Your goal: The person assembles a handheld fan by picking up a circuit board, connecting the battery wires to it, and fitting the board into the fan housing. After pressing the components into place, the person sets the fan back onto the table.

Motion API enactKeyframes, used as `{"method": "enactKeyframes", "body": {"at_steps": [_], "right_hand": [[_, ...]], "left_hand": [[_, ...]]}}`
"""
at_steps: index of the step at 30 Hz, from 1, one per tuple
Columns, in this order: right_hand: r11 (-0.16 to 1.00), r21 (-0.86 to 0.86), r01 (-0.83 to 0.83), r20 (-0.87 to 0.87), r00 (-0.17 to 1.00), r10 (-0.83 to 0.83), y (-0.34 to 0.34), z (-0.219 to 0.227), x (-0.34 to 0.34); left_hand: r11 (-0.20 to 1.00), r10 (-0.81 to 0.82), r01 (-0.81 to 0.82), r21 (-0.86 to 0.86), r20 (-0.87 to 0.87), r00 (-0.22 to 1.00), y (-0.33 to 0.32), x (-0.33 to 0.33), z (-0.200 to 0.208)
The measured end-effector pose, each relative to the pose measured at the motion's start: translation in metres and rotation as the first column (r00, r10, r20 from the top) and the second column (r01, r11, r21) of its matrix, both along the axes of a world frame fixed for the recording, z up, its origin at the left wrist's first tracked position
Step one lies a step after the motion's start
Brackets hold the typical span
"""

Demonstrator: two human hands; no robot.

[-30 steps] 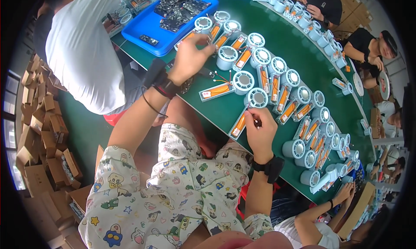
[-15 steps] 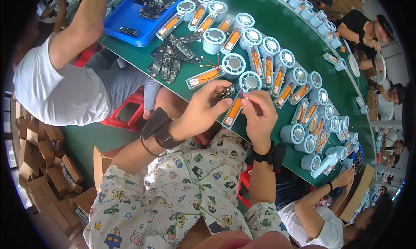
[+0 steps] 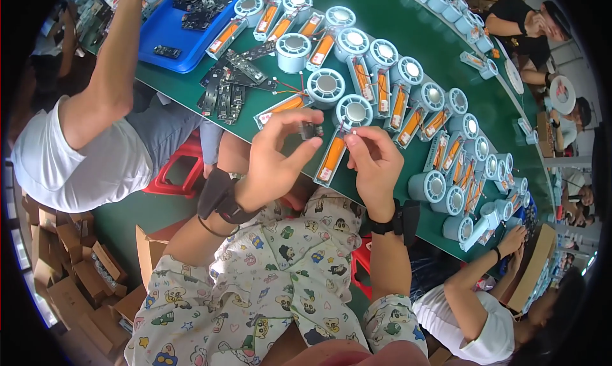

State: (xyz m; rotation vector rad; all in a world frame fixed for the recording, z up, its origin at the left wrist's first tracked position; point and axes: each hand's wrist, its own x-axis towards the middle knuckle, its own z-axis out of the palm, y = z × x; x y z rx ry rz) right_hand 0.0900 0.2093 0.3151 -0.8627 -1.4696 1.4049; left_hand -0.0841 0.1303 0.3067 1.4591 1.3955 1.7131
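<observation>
**Both hands meet over the table's near edge, a small dark part between them**

The left hand [image 3: 275,156] is raised above the near edge of the green table [image 3: 382,15], its grip nearly closed: thumb and forefinger pinch a small dark component [image 3: 310,131] at the fingertips. The right hand [image 3: 374,162] sits just beside it, fingers curled, its grip pinched on something thin at the fingertips close to the dark part; what exactly it has hold of is too small to tell. Both wrists wear dark bands.

Directly beneath the hands, at the near edge of the table, lies an orange flat cell [image 3: 332,157] in a clear sleeve, and just beyond it stands a pale blue round housing [image 3: 355,112] with a grey disc on top. More of the same housings and orange cells run in rows along the table toward its far right end.

To the left, near that edge, lies a loose heap of dark circuit boards [image 3: 231,86], and beyond them a blue tray [image 3: 167,35] holding more dark parts at the table's far left corner. A person in a white shirt [image 3: 83,156] reaches an arm over that tray. Another person's hand [image 3: 513,238] rests at the near right edge of the table. Brown cardboard boxes [image 3: 70,270] stand on the floor at the left.
</observation>
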Motion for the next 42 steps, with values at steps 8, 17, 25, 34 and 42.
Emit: {"method": "enactKeyframes", "body": {"at_steps": [8,17,25,34,42], "right_hand": [[0.978,-0.196,-0.069,-0.149,0.988,0.04,0.013,0.003,0.01],[0.901,0.426,-0.081,0.223,0.975,-0.018,-0.002,-0.003,0.001],[0.756,0.655,-0.021,0.197,0.97,-0.144,-0.003,-0.008,-0.007],[0.696,0.718,0.003,0.21,0.952,-0.221,-0.004,-0.014,-0.007],[0.656,0.753,-0.058,0.27,0.935,-0.228,-0.005,-0.009,-0.008]], "left_hand": [[0.963,0.248,-0.262,0.064,-0.595,0.765,-0.022,-0.012,-0.001],[0.961,0.025,-0.171,-0.219,-0.544,0.839,-0.017,-0.005,0.024],[0.991,0.017,-0.047,-0.123,-0.23,0.973,-0.01,0.013,0.009],[0.996,0.075,-0.089,-0.032,-0.308,0.948,-0.006,0.019,0.005],[0.993,-0.008,-0.059,-0.099,-0.575,0.818,-0.008,0.002,0.034]]}}
